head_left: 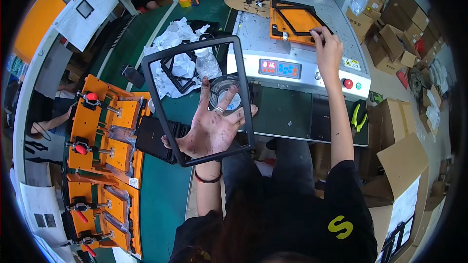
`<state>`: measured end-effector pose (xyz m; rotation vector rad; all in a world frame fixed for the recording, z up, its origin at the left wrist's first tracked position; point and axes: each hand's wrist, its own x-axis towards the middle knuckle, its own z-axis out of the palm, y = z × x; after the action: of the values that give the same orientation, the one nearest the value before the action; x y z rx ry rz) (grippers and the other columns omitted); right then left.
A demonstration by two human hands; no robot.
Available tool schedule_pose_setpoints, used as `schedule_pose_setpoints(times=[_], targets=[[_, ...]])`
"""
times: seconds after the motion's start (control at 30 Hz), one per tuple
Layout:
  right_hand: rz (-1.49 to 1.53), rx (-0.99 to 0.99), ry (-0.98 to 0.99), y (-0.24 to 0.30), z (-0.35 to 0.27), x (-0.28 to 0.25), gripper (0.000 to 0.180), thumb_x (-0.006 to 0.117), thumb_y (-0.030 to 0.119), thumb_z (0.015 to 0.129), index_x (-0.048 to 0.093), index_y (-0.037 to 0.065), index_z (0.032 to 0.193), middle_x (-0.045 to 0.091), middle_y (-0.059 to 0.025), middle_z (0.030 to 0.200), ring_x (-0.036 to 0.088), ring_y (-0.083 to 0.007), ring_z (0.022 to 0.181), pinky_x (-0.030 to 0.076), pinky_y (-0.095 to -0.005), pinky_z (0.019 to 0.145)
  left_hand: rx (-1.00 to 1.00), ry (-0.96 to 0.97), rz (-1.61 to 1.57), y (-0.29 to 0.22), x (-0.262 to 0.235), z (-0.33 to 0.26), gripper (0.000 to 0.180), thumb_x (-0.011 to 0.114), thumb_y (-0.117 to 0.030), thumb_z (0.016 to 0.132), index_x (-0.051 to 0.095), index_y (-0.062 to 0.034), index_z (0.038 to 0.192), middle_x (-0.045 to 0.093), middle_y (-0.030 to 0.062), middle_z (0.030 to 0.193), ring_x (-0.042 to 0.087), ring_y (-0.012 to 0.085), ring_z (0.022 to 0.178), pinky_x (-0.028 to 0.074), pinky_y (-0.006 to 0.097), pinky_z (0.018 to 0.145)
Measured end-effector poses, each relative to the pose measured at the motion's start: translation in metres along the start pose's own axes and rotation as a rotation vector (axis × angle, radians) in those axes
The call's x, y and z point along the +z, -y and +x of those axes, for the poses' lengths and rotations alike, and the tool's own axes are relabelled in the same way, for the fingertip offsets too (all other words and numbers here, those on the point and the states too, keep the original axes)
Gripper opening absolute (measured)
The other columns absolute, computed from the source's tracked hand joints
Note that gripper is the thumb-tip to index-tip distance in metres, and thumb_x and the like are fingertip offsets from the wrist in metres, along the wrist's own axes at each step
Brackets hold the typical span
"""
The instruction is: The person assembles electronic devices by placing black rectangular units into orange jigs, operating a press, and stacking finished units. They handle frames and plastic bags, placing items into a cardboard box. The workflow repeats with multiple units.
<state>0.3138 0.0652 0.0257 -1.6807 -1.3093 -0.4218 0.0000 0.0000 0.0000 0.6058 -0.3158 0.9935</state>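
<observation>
While splayed, left hand (210,129) palm-up.

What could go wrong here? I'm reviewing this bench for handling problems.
1. The left hand carries the black frame on a flat open palm with fingers spread, not gripping it; the frame could slip off.
2. That palm looks smeared with dark grime, which may mark the frame.
3. The right hand reaches far out to a second black frame on the orange fixture, so attention is split between both.
</observation>
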Motion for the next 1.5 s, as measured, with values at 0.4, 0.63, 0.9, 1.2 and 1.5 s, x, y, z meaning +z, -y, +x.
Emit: schedule_pose_setpoints(times=[0.4,0.63,0.9,1.2,1.5], targets=[[-0.091,0.005,0.080,0.019,0.001,0.024,0.021,0.067,0.029,0.083,0.067,0.008,0.084,0.064,-0.0083,0.061,0.060,-0.0262,0.058,0.037,-0.0359,0.067,0.044,-0.065,-0.075,0.010,-0.011,-0.013,0.121,0.075,-0.072,0.052,0.020,-0.0209,0.147,0.027,0.0257,0.146,0.026,0.0554,0.129,0.012,0.063,0.110],[0.072,0.049,0.094,0.019,-0.006,0.002,0.028,0.067,0.028,0.083,0.063,0.008,0.102,0.064,-0.0035,0.068,0.062,-0.0213,0.069,0.036,-0.0352,0.070,0.039,-0.039,0.030,0.009,-0.007,-0.009,0.126,0.074,-0.073,0.052,0.013,-0.0206,0.148,0.030,0.0254,0.145,0.031,0.0569,0.126,0.015,0.062,0.109],[-0.490,0.135,-0.046,-0.096,-0.134,-0.087,0.040,0.053,0.014,0.092,0.047,-0.002,0.129,0.051,-0.0192,0.129,0.047,-0.0367,0.118,0.037,-0.0419,0.099,-0.027,-0.057,-0.103,0.021,-0.021,-0.006,0.119,0.079,-0.063,0.054,0.019,-0.0198,0.147,0.032,0.0244,0.143,0.034,0.0569,0.124,0.013,0.063,0.110],[-0.459,0.155,-0.048,-0.094,-0.149,-0.087,0.046,0.058,0.016,0.087,0.050,0.014,0.133,0.049,-0.0143,0.130,0.047,-0.0338,0.112,0.038,-0.0431,0.096,-0.190,-0.064,-0.172,0.059,-0.003,0.012,0.108,0.083,-0.047,0.059,0.024,-0.0159,0.144,0.036,0.0171,0.140,0.045,0.0384,0.116,0.015,0.059,0.110],[-0.503,0.260,0.010,-0.090,-0.143,-0.105,0.055,0.064,0.025,0.084,0.046,0.012,0.134,0.045,-0.0137,0.131,0.043,-0.0356,0.115,0.034,-0.0443,0.097,-0.280,-0.196,0.139,0.106,0.013,0.021,0.119,0.084,-0.050,0.054,0.018,-0.0151,0.146,0.032,0.0184,0.140,0.043,0.0385,0.118,0.019,0.060,0.109]])
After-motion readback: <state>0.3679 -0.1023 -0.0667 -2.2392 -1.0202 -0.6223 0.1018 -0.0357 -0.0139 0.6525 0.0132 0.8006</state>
